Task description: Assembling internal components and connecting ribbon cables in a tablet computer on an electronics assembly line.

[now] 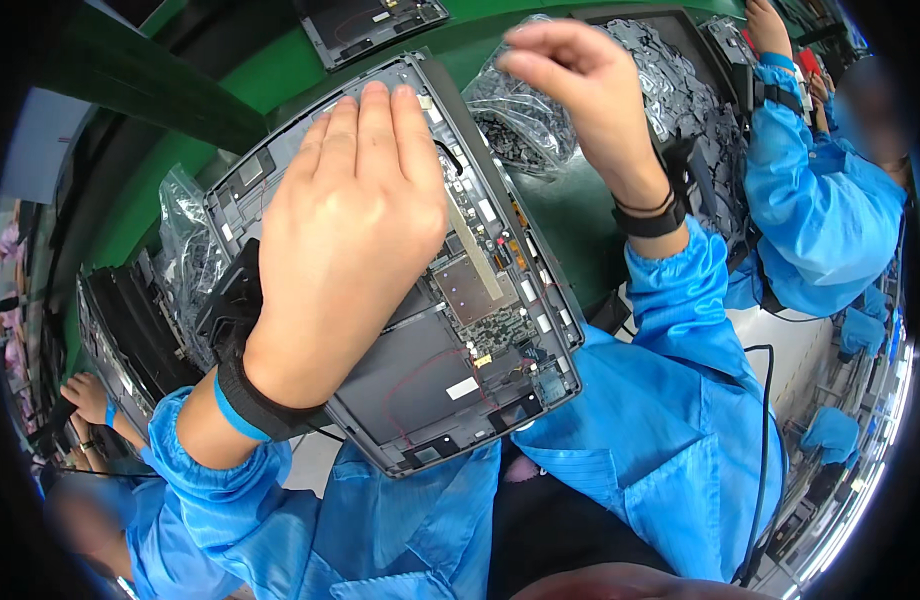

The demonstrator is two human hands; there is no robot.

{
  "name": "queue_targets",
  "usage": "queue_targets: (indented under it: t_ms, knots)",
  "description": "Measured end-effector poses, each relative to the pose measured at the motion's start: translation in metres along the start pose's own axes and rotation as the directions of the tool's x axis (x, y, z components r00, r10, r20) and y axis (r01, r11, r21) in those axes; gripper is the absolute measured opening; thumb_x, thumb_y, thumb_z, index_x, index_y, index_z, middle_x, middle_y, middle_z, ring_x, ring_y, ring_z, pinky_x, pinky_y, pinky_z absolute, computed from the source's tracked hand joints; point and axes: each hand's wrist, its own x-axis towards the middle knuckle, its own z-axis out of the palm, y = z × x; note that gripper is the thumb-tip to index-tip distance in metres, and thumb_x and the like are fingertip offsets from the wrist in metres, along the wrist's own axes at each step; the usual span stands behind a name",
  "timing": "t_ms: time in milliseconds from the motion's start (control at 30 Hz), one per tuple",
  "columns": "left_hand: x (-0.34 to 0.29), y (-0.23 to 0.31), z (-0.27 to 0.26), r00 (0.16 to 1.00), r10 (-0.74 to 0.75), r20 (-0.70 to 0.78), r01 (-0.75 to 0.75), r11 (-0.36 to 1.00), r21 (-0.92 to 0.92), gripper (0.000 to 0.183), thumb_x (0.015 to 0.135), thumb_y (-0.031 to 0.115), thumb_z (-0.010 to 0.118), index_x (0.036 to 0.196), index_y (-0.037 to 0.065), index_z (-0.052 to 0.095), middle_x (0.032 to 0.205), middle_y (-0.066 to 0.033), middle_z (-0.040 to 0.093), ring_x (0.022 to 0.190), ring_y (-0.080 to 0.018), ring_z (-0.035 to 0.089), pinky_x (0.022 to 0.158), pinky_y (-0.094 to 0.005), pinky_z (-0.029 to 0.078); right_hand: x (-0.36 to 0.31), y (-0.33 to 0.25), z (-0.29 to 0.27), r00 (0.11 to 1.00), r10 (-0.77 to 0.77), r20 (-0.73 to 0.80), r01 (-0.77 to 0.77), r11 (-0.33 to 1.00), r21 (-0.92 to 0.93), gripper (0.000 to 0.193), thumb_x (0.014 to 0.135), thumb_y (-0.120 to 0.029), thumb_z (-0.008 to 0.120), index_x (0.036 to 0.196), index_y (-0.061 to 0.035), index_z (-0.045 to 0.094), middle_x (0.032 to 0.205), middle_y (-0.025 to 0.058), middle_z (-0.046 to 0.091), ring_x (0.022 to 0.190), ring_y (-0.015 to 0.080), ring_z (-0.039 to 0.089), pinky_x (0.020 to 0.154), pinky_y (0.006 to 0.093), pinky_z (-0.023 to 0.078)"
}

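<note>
A tablet-like device housing (410,375) lies tilted in front of me with its inside up, showing a circuit board, thin red wires and a dark flat panel. Across its upper left part my left hand (355,210) lies palm down, fingers stretched out side by side; whatever is under the palm is hidden. My right hand (585,90) is raised to the right of the housing, over the bench. Its fingers are bent, with a gap between them and the thumb, and nothing shows in it. Nearest to it is a clear plastic bag (525,125) of small dark parts.
A dark tray (670,85) heaped with small grey parts stands at the right. Another open housing (370,25) lies on the green bench at the back. Crumpled plastic (185,235) and stacked housings (130,330) are at the left. Co-workers in blue sit on both sides.
</note>
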Motion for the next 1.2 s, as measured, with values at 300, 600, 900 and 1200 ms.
queue_targets:
  t_ms: [300,600,900,1200]
  knots:
    - [-0.024,0.033,-0.043,0.999,0.016,0.043,-0.006,0.971,-0.241,0.038,0.078,0.004,0.062,0.115,-0.004,0.064,0.113,-0.0183,0.065,0.104,-0.0302,0.065,0.09,-0.0379,0.054,0.039,-0.024,0.024,0.946,-0.04,0.321,0.091,0.986,-0.143,0.02,0.083,-0.014,0.075,0.1,-0.0039,0.074,0.089,0.0032,0.072,0.081,0.0089,0.064,0.075,0.0241,0.051]
    - [-0.099,-0.006,-0.025,0.674,-0.739,0.02,0.508,0.443,-0.738,0.022,0.089,-0.005,0.058,0.109,-0.006,0.068,0.11,-0.0186,0.07,0.102,-0.0278,0.067,0.092,-0.0342,0.051,0.031,-0.025,0.014,0.801,-0.358,0.479,0.582,0.652,-0.486,0.022,0.081,-0.012,0.073,0.103,-0.0061,0.073,0.091,0.0022,0.071,0.087,0.0096,0.063,0.077,0.0249,0.05]
    - [-0.149,-0.045,0.037,0.485,-0.84,0.243,0.796,0.309,-0.521,0.02,0.095,0.013,0.061,0.107,-0.001,0.07,0.102,-0.0143,0.072,0.093,-0.02,0.069,0.08,-0.0299,0.052,0.031,-0.023,0.023,0.939,0.064,0.338,0.041,0.955,-0.294,0.029,0.087,-0.012,0.059,0.112,-0.0007,0.068,0.08,-0.0013,0.059,0.075,0.0047,0.055,0.067,0.0209,0.044]
    - [-0.146,-0.054,0.056,0.577,-0.766,0.284,0.794,0.444,-0.416,0.015,0.089,0.011,0.064,0.098,0.0,0.071,0.093,-0.0204,0.069,0.083,-0.0355,0.067,0.075,-0.0383,0.053,0.018,-0.043,0.045,0.937,-0.057,0.344,0.3,0.635,-0.712,0.025,0.077,-0.01,0.061,0.099,-0.0011,0.066,0.061,0.0136,0.056,0.055,0.0285,0.057,0.054,0.0401,0.045]
